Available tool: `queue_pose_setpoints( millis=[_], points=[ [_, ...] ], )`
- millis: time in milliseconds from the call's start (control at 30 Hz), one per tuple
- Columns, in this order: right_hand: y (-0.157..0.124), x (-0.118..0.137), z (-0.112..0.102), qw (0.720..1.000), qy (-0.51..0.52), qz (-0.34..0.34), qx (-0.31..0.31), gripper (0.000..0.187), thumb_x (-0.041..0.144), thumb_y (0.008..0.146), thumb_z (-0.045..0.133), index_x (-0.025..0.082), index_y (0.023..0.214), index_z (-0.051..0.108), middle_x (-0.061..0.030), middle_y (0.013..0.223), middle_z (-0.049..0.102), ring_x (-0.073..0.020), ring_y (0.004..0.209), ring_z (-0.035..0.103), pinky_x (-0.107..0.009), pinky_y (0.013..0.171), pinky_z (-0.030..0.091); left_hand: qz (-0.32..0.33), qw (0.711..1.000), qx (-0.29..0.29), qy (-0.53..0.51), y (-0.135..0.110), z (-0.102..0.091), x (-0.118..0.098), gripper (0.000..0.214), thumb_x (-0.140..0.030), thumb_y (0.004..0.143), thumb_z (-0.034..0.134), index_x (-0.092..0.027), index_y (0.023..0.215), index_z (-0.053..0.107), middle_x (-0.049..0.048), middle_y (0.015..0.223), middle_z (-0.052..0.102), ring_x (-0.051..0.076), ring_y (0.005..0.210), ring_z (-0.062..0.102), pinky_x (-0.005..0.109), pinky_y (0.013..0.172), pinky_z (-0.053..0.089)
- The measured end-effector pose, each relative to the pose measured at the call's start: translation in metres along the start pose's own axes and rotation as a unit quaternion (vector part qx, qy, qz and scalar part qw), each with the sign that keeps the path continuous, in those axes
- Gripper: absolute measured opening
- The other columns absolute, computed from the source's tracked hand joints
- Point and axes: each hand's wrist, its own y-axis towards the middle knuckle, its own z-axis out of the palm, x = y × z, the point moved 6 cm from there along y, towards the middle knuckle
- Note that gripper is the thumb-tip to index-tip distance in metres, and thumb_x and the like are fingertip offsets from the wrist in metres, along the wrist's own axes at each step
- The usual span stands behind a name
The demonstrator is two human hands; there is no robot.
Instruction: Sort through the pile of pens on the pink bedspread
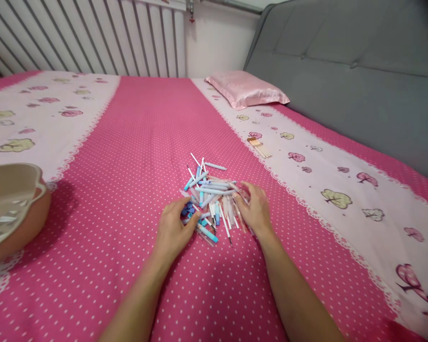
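A loose pile of pens and markers (216, 187) in pale blue, lilac, pink and white lies on the pink polka-dot bedspread (146, 114). At the pile's near left edge is my left hand (174, 228), its thumb and fingers apart around some blue pieces like pen caps (188, 209). On the right edge, my right hand (254, 206) rests against pinkish, partly blurred pens, fingers curved and spread. Neither hand shows a firm grip on any one pen. Several thin white sticks with dark tips (228, 232) stick out toward me.
To the left stands a beige plastic basin (39, 209) with pale pieces inside. A small row of light sticks with brown ends (259, 147) lies beyond the pile to the right. Farther off are a pink pillow (248, 88), a grey padded headboard (342, 71) and a white radiator (92, 38).
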Motion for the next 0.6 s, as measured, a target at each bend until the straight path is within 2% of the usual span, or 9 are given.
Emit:
queue_pose_setpoints(
  millis=[100,167,233,300,433,600],
  points=[
    [-0.005,0.026,0.008,0.99,-0.044,-0.112,0.075,0.049,0.043,0.093,0.04,0.021,0.137,0.043,-0.0111,0.144,0.043,-0.0287,0.134,0.035,-0.054,0.109,0.021,0.003,1.0,0.014,-0.026,-0.001,0.004,-0.002,0.046,-0.047,0.081,0.056,-0.016,0.115,0.06,0.0109,0.109,0.066,0.026,0.099,0.06,0.042,0.09,0.047],
    [-0.012,0.042,0.016,0.977,-0.058,-0.155,0.134,0.051,0.043,0.095,0.036,0.024,0.142,0.036,-0.0092,0.149,0.035,-0.0276,0.138,0.027,-0.054,0.111,0.016,0.008,0.999,0.021,-0.04,-0.002,0.006,-0.003,0.045,-0.046,0.081,0.057,-0.016,0.115,0.06,0.0108,0.108,0.066,0.025,0.097,0.061,0.041,0.088,0.048],
    [-0.019,0.055,0.021,0.967,-0.064,-0.181,0.168,0.051,0.044,0.095,0.038,0.024,0.142,0.038,-0.0099,0.149,0.035,-0.0285,0.139,0.025,-0.053,0.111,0.017,0.014,0.998,0.023,-0.053,-0.002,0.005,-0.005,0.044,-0.045,0.081,0.058,-0.015,0.114,0.06,0.0109,0.107,0.066,0.024,0.094,0.062,0.04,0.086,0.049],
    [-0.022,0.062,0.023,0.962,-0.055,-0.201,0.178,0.048,0.044,0.094,0.041,0.025,0.138,0.045,-0.0102,0.146,0.04,-0.0281,0.138,0.028,-0.052,0.111,0.018,0.018,0.998,0.023,-0.063,-0.002,0.005,-0.006,0.042,-0.044,0.081,0.058,-0.015,0.111,0.061,0.011,0.104,0.067,0.024,0.092,0.062,0.039,0.084,0.049],
    [-0.021,0.065,0.019,0.96,-0.003,-0.229,0.161,0.033,0.036,0.093,0.048,0.026,0.122,0.059,-0.0072,0.134,0.055,-0.0233,0.129,0.043,-0.048,0.11,0.021,0.017,0.997,0.023,-0.07,-0.001,0.003,-0.007,0.039,-0.04,0.079,0.06,-0.013,0.107,0.063,0.0113,0.1,0.067,0.024,0.089,0.062,0.038,0.083,0.049],
    [-0.016,0.063,0.014,0.961,0.052,-0.245,0.116,0.014,0.025,0.087,0.06,0.026,0.097,0.068,-0.0023,0.104,0.072,-0.0203,0.107,0.06,-0.046,0.107,0.024,-0.008,0.997,0.028,-0.07,-0.001,0.004,-0.003,0.035,-0.037,0.08,0.058,-0.014,0.105,0.064,0.0104,0.096,0.068,0.024,0.085,0.062,0.038,0.08,0.048]
  ],
)
